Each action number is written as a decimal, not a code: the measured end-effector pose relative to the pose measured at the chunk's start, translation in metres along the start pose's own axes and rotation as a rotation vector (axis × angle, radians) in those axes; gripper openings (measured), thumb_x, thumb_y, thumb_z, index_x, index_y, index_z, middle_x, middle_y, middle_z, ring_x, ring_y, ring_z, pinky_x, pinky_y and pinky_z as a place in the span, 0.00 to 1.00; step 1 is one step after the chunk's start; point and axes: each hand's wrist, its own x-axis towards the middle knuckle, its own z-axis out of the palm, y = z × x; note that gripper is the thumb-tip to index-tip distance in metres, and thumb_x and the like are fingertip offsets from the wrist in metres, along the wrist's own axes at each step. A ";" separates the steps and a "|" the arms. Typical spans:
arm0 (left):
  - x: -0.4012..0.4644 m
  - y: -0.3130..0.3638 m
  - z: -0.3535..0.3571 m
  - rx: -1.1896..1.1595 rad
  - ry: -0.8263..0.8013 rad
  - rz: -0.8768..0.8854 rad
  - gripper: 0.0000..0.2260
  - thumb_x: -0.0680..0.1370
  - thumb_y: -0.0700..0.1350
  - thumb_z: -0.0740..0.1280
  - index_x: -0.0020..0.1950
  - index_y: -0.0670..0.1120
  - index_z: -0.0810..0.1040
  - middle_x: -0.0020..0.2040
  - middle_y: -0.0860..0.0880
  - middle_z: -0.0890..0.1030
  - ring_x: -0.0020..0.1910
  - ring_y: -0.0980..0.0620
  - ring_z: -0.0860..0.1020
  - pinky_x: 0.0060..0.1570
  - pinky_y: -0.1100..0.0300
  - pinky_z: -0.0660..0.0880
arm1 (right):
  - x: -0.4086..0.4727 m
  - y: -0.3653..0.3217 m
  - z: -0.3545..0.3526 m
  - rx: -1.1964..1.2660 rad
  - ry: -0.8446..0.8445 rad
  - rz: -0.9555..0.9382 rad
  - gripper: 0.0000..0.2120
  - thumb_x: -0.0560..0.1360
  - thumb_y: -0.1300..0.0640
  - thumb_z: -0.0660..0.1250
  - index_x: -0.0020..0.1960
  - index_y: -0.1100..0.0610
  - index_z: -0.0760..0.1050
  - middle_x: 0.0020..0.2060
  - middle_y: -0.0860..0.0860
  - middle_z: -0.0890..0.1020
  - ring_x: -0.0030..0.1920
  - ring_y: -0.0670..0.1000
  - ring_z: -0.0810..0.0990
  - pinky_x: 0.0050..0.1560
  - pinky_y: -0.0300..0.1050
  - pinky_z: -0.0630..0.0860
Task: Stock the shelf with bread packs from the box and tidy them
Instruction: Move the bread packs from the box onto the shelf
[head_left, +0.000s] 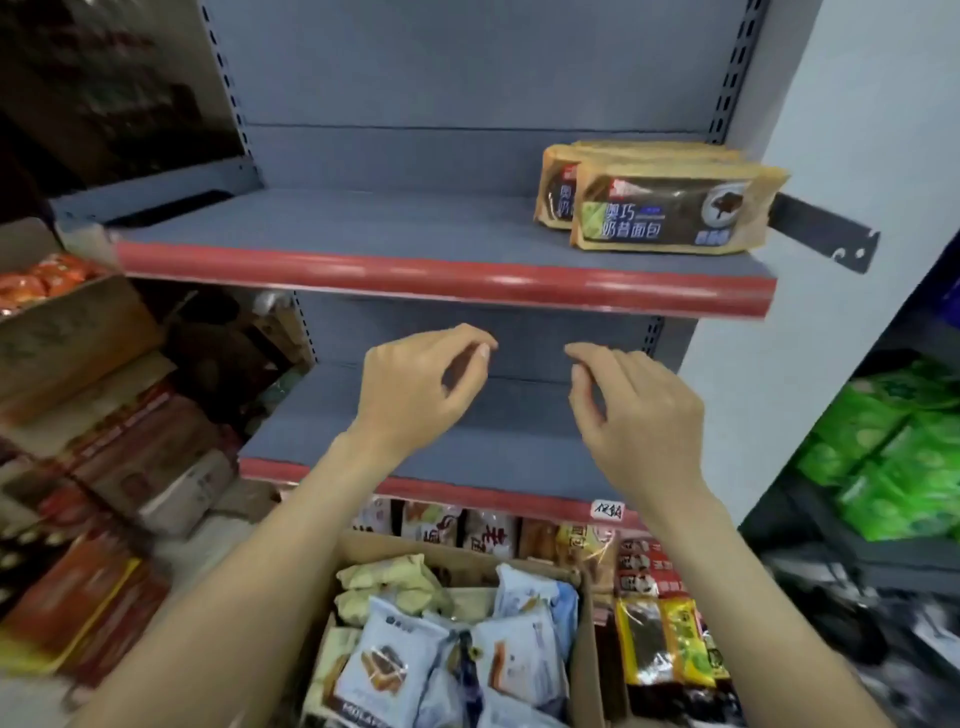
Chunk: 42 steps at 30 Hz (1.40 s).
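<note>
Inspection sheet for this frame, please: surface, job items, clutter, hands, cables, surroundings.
Surface: upper shelf mostly bare; lower shelf bare.
Job's things: brown bread packs standing in a row at the upper shelf's right end; cardboard box below holds blue-white packs and pale yellow ones.
Clutter: loose metal bracket beside the brown bread packs.
Hands: left hand and right hand empty, fingers loosely curled, raised before the lower shelf.
Cables: nothing seen.
Surroundings: stacked cartons left; green packs right.

Upper shelf (363, 228): two bread packs (660, 208) sat at its right end, one just behind the other.
Box (584, 649): down in front, below the lower shelf (467, 415), with more packs (395, 660) piled in it.
Hands: left hand (415, 395) and right hand (639, 415) side by side, apart, in front of the lower shelf.
</note>
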 end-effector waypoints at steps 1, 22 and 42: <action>-0.024 -0.007 -0.005 -0.009 -0.048 -0.029 0.10 0.79 0.47 0.61 0.47 0.49 0.82 0.34 0.56 0.82 0.33 0.57 0.80 0.27 0.57 0.74 | -0.017 -0.015 0.006 0.049 -0.093 0.039 0.09 0.77 0.59 0.62 0.50 0.56 0.80 0.36 0.48 0.82 0.35 0.49 0.79 0.33 0.40 0.71; -0.391 -0.124 -0.008 -0.319 -0.929 -1.265 0.21 0.76 0.44 0.69 0.68 0.45 0.70 0.60 0.46 0.77 0.55 0.50 0.77 0.53 0.62 0.70 | -0.329 -0.150 0.111 0.074 -1.290 0.764 0.21 0.77 0.56 0.64 0.68 0.56 0.68 0.63 0.57 0.73 0.65 0.60 0.68 0.65 0.54 0.67; -0.395 -0.103 0.133 0.065 -0.984 -0.579 0.31 0.72 0.52 0.69 0.72 0.43 0.65 0.71 0.38 0.62 0.69 0.37 0.61 0.66 0.44 0.62 | -0.405 -0.049 0.182 0.195 -1.220 1.299 0.43 0.68 0.46 0.74 0.73 0.59 0.56 0.69 0.60 0.63 0.70 0.62 0.60 0.69 0.55 0.61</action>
